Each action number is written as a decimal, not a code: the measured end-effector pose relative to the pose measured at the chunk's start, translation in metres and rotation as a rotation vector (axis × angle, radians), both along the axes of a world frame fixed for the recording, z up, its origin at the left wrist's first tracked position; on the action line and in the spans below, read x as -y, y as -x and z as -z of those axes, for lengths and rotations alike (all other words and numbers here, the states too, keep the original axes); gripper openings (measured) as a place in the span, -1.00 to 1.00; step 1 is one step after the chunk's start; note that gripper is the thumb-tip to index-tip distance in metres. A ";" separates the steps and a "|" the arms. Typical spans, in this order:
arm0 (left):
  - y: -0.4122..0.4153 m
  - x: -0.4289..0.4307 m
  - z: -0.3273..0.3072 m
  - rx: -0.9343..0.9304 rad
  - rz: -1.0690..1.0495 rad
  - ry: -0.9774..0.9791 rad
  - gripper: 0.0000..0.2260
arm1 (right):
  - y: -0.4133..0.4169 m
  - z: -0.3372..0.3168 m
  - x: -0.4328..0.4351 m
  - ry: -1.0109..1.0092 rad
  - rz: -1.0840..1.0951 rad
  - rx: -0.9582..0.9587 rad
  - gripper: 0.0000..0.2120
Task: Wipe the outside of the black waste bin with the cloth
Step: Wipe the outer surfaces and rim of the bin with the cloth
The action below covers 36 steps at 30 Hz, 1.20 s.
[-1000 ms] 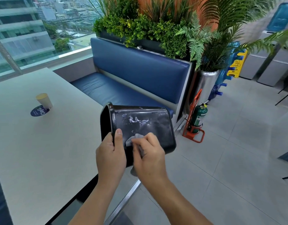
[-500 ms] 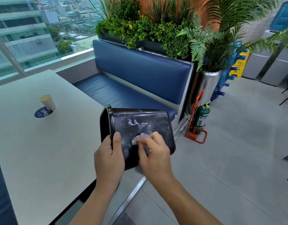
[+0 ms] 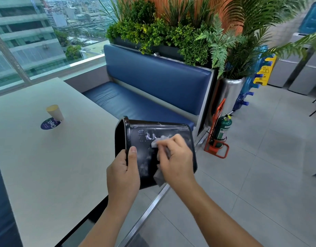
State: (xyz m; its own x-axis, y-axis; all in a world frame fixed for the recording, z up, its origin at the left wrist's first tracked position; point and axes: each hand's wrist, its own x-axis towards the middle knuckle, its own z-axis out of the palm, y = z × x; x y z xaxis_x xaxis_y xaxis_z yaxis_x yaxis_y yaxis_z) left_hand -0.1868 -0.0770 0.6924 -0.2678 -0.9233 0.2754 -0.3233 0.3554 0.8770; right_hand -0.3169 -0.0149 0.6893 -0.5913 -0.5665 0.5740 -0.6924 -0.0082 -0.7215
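Sideways: black waste bin [image 3: 173, 130] tipped for wiping

Pressing cloth [image 3: 158, 142] with curled fingers [image 3: 169, 142] of right hand [image 3: 176, 161] onto its smeared upturned wall. Gripping rim with left hand [image 3: 122, 173], thumb outside, likely to steady against rubbing. Held aloft just off table [image 3: 46, 166] corner. Open floor right of table; bench [image 3: 136, 104] beyond table, apart.

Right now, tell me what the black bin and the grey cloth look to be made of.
Black waste bin: likely hard plastic, glossy, with reflections and a moulded rim. Grey cloth: seemingly soft fabric, matte, crumpled under the right hand.
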 end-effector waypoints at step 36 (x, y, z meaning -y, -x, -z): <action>0.001 0.007 -0.002 0.005 -0.054 0.034 -0.56 | -0.029 0.014 -0.003 0.018 -0.118 -0.157 -0.86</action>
